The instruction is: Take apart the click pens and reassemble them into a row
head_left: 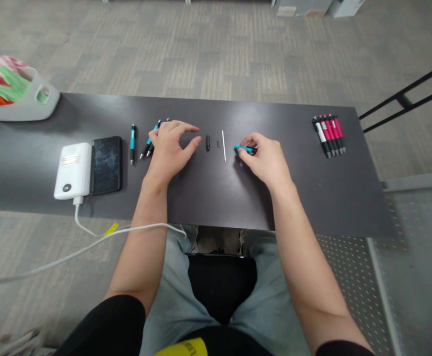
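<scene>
Between the fingers of my right hand (266, 157) is a blue pen barrel (242, 148) with a black end, held just over the dark table. My left hand (171, 148) has its thumb and fingers apart and holds nothing. Between the hands lie a short black pen grip (207, 143), a tiny dark piece that looks like a spring (218, 144) and a slim silvery refill (224, 147). Blue-and-black pens (150, 140) lie partly hidden behind my left hand. Another blue pen (132, 144) rests to their left.
On the right, several pink-and-black pens and a white one lie in a row (330, 136). To the left are a white power bank (72, 170) with a cable (134, 228), a black phone (107, 165) and a white basket (43, 106). The table's (219, 207) near edge meets my lap.
</scene>
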`<state>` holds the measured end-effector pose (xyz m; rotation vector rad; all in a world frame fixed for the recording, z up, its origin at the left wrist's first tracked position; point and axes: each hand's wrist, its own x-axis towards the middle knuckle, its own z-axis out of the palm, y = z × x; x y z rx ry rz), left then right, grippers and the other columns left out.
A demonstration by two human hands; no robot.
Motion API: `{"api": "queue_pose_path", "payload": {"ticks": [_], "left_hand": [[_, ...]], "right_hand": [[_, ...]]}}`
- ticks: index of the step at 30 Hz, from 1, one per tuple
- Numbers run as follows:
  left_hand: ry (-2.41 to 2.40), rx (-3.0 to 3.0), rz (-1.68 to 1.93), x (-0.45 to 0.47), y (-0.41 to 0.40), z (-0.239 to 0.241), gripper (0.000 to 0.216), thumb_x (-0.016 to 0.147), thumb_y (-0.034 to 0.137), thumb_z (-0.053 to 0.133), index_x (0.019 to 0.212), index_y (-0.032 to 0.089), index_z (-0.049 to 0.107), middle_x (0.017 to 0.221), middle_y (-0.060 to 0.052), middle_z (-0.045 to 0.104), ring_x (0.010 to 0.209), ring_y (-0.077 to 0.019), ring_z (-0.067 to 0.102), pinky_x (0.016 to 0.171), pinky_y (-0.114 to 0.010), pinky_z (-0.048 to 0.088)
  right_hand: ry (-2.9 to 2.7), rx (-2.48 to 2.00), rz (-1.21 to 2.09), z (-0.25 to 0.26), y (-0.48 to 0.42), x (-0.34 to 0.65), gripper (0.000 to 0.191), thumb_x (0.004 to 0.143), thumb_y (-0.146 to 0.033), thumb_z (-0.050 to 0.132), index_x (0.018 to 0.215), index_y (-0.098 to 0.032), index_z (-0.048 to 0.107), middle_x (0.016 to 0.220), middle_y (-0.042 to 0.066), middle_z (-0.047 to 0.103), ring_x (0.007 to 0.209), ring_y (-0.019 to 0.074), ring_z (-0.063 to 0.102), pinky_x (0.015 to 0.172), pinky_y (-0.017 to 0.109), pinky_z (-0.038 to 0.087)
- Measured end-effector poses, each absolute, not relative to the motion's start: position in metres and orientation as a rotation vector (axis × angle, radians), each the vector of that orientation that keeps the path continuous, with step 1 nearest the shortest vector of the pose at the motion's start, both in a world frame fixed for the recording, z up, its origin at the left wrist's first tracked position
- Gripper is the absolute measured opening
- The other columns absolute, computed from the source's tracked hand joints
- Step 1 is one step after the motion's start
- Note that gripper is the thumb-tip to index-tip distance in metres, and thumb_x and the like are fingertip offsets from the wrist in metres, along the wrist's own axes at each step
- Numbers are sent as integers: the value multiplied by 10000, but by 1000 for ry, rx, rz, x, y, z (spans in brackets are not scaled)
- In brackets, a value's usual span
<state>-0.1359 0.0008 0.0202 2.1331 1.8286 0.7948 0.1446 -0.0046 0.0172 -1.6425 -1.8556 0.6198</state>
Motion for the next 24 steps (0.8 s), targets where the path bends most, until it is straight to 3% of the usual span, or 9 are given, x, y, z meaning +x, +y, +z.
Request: {"api": "queue_pose_path", "payload": {"ticks": [8,17,21,24], "left_hand": [[1790,2130,830,-141,2,15,208,1093,406,739,1284,359,807,1449,-60,828,1463,-399,657,1308,-634,393],[1738,2129,832,-143,4,14,209,1097,406,713,1272,347,812,1431,-72,831,1446,-390,673,1282,-627,423],[1734,2128,841,-143,5,12,209,1097,409,715,1267,344,818,1422,-76,836,1437,-389,682,1293,-633,425],[1732,2131,836,-143,5,11,210,1097,413,711,1263,340,818,1421,-76,836,1429,-389,690,1295,-631,428]], "right_hand": [[-1829,-1598,597,14,3,140,107,921,-233,777,1017,-254,821,963,75,861,820,278,764,937,440,634],[-1712,-1532,564,13,2,142,108,925,-251,745,1022,-268,789,918,28,809,729,223,678,834,393,607],[-1692,-1500,531,13,3,149,162,967,-257,713,1102,-273,801,1021,42,822,739,213,639,841,391,604],[-1767,-1493,470,9,4,158,204,987,-254,692,1145,-275,818,1103,81,815,854,255,676,935,434,629]]}}
